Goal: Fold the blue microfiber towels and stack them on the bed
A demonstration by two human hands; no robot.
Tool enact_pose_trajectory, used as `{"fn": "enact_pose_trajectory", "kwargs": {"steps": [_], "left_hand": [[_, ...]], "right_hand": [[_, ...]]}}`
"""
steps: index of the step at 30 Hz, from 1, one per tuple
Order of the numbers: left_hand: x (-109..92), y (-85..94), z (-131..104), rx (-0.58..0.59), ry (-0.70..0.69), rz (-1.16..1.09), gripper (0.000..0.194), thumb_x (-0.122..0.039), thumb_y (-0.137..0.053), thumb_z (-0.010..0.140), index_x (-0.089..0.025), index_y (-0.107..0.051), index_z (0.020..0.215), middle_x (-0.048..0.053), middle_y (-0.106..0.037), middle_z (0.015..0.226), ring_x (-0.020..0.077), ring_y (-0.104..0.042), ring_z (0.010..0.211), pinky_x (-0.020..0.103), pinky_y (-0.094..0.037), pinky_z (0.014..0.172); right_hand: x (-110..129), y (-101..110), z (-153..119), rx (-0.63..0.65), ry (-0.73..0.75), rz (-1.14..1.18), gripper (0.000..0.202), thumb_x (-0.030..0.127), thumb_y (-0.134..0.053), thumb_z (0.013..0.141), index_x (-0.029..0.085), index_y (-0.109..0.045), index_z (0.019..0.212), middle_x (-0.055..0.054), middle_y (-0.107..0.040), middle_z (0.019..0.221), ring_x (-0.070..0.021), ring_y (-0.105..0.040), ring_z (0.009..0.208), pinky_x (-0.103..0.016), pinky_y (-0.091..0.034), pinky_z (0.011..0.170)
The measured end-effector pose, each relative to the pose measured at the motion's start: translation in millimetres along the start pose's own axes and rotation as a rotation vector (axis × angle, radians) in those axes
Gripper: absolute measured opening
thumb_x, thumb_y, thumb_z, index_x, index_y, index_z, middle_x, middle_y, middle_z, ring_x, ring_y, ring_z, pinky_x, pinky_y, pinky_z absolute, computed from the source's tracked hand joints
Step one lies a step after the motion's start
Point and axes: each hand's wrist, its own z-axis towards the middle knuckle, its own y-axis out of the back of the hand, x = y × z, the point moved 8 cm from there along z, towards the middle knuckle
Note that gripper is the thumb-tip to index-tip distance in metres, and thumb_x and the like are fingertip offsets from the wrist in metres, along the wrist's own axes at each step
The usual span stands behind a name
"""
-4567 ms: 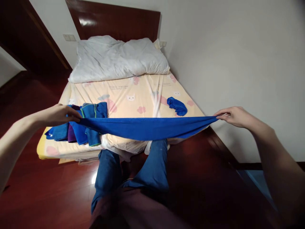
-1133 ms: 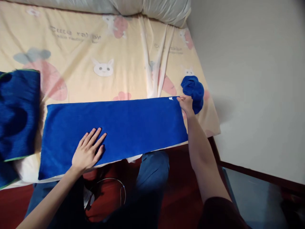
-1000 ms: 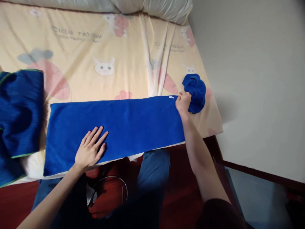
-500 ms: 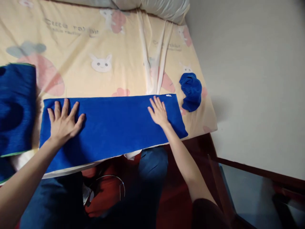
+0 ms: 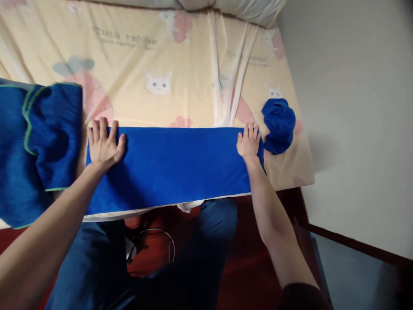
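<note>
- The blue cloth (image 5: 180,163) lies spread flat along the near edge of the bed (image 5: 129,103), in front of you.
- Your left hand (image 5: 105,144) rests palm down on its far left corner, fingers splayed, gripping nothing.
- Your right hand (image 5: 248,142) is open too, flat by the far right corner (fingers a little closer together).
- The crumpled blue cloth (image 5: 279,125) sits just beside that corner.
- Green-edged blue cloths (image 5: 61,133) lie to your left.
</note>
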Motion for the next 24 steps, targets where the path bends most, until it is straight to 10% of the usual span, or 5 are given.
{"fn": "enact_pose_trajectory", "kwargs": {"steps": [6, 10, 24], "left_hand": [[-118, -40.8, -55, 0.036, -0.297, -0.049, 0.067, -0.046, -0.033, 0.103, -0.01, -0.034, 0.16, 0.012, -0.014, 0.172, 0.032, -0.003, 0.16, 0.059, -0.006, 0.128], [-161, -64.4, -82, 0.097, -0.345, -0.123, 0.064, -0.039, -0.031, 0.103, -0.014, -0.031, 0.162, 0.012, -0.024, 0.17, 0.0284, -0.016, 0.159, 0.054, -0.01, 0.129], [-16, 19.7, -147, -0.071, -0.088, -0.018, 0.06, -0.043, -0.038, 0.104, -0.023, -0.034, 0.161, 0.004, -0.018, 0.172, 0.0327, -0.02, 0.158, 0.058, -0.013, 0.128]], "right_hand": [[202, -10, -102, 0.033, 0.486, 0.174, 0.065, 0.032, -0.045, 0.105, 0.012, -0.026, 0.163, -0.013, -0.022, 0.17, -0.0319, -0.008, 0.16, -0.06, -0.005, 0.128], [245, -31, -148, 0.163, 0.569, 0.282, 0.063, 0.033, -0.039, 0.106, 0.019, -0.023, 0.165, -0.006, -0.021, 0.171, -0.0238, -0.01, 0.16, -0.051, -0.006, 0.131], [-55, -18, -143, 0.023, -0.02, 0.077, 0.065, 0.051, -0.016, 0.108, 0.02, -0.026, 0.164, -0.007, -0.018, 0.172, -0.0226, -0.014, 0.16, -0.052, -0.013, 0.129]]}}
